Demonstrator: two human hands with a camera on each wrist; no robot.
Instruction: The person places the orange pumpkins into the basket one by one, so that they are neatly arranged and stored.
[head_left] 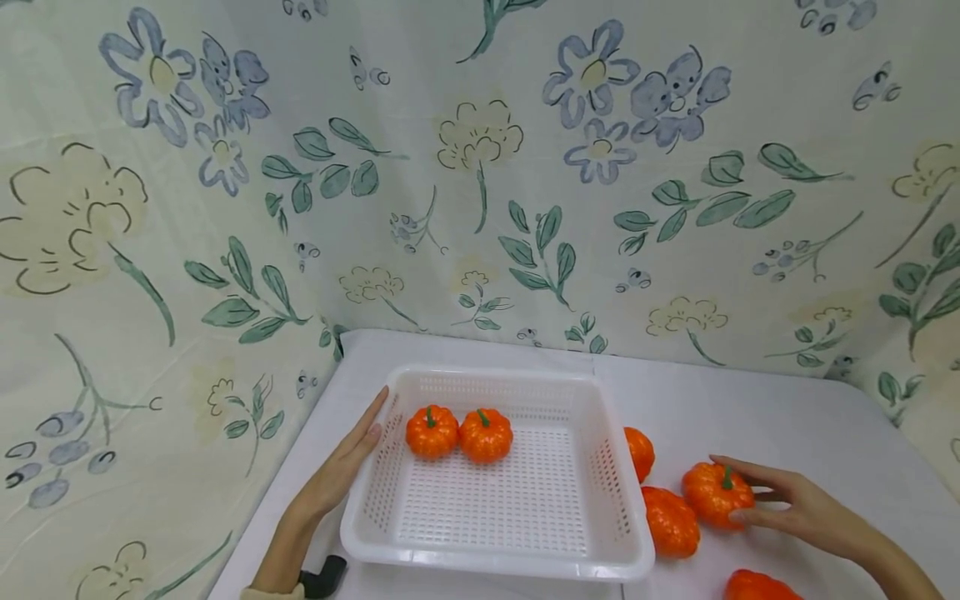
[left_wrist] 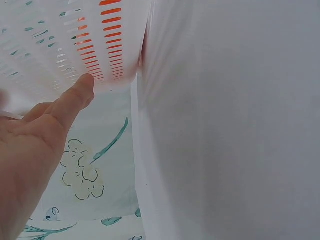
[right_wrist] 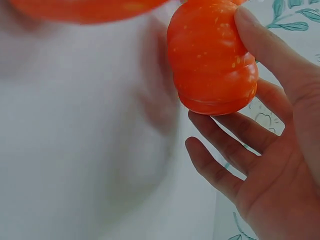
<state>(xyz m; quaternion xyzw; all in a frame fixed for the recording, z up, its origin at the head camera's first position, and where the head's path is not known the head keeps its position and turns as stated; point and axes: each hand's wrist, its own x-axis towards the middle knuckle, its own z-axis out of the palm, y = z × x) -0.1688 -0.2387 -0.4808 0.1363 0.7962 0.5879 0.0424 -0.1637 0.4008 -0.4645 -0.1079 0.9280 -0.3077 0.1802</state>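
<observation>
My left hand (head_left: 341,467) lies with straight fingers along the left side of a white perforated plastic basket (head_left: 491,562); the left wrist view shows a fingertip at its slotted wall (left_wrist: 112,60). Two small orange pumpkins with green stems, a left one (head_left: 431,432) and a right one (head_left: 486,435), sit side by side toward the basket's back left. To the right of the basket, my right hand (head_left: 798,508) holds another orange pumpkin (head_left: 717,495) between thumb and fingers. In the right wrist view, the thumb presses one side of this pumpkin (right_wrist: 212,60) and fingers reach round its far side.
Beside the basket's right wall lie an orange pumpkin (head_left: 640,454) partly hidden by the rim and a larger, lumpy one (head_left: 670,523). Another orange-red one (head_left: 759,586) is cut off at the bottom edge. Flowered cloth (head_left: 480,250) hangs behind the white table (head_left: 795,417).
</observation>
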